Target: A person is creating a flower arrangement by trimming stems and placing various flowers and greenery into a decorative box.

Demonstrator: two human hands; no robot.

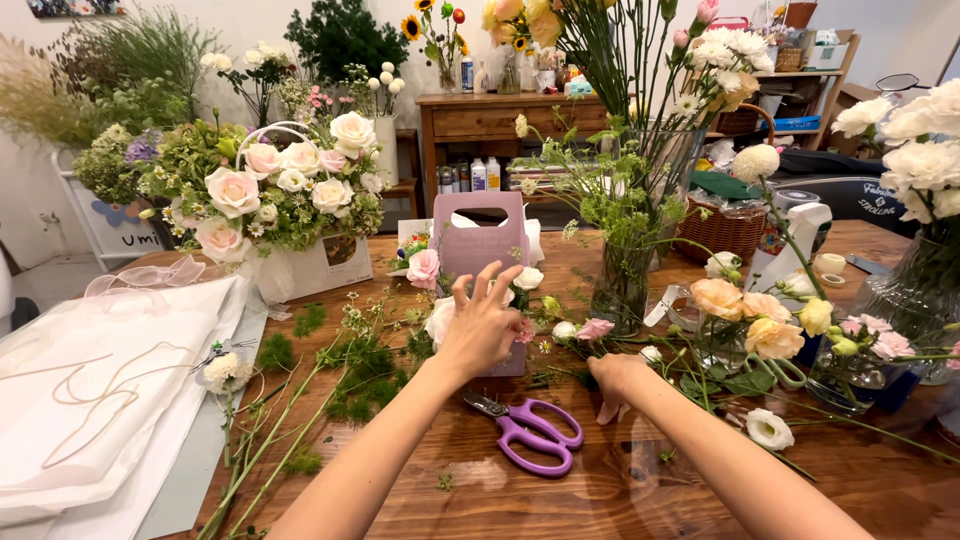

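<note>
Pink box (478, 243) with a cut-out handle, upright near the middle of the wooden surface (620, 490), small blooms tucked around its base. Left hand (483, 325) spread wide against the front of it, fingers (487, 280) fanned and touching the pink face, gripping nothing. Right hand (612, 378) just right of the box, lowered onto the surface among loose stems (700, 385), fingers curled under; whether anything is pinched there, cannot tell. Purple-handled scissors (533, 432) flat on the surface just in front of both hands, between the forearms, blades pointing left. Pink rose (423, 268) touching the left side of the box; white bloom (528, 278) at its right side. Clear glass vase (622, 285) of green stems just right of the box, behind the right hand. Peach and cream blooms (755, 315) in a low glass holder further right. Single white flower head (770, 428) lying alone toward the near right edge. Green sprigs (330, 385) strewn across the surface left of the left forearm. White wrapping paper (100, 400) with a thin cord over the near left corner. Full arrangement of pink and white roses (270, 190) in a white box toward the far left edge. Wicker basket (722, 228) at the far right side, behind the vase.
</note>
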